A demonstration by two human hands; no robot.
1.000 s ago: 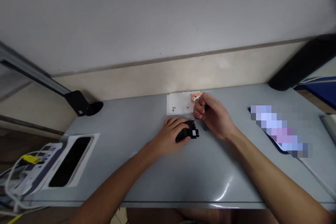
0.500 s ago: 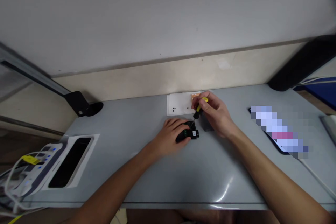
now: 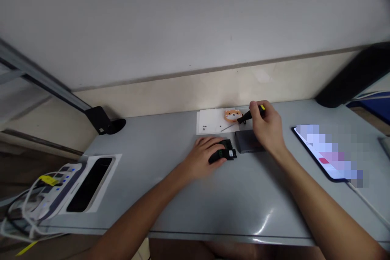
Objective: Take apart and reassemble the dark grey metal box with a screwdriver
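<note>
My left hand [image 3: 203,155] rests curled over a small black device [image 3: 224,153] on the grey table [image 3: 213,203], holding it down. My right hand [image 3: 265,126] is closed on a small screwdriver [image 3: 248,116] with a black and yellow handle, lifted above the table with its thin tip slanting down left toward a white sheet [image 3: 213,122]. Tiny black screws [image 3: 205,127] lie on that sheet. An orange cartoon-animal piece [image 3: 233,115] sits at the sheet's right end. A flat dark grey box [image 3: 248,143] lies just under my right hand.
A phone with a lit screen [image 3: 327,152] lies at the right. A black phone on white paper [image 3: 91,180] and a white power strip with cables [image 3: 45,195] sit at the left edge. A black lamp base [image 3: 105,124] stands at the back left.
My right hand has lifted the screwdriver off the black device and moved it up and right, uncovering the grey box and orange piece. My left hand stays on the device.
</note>
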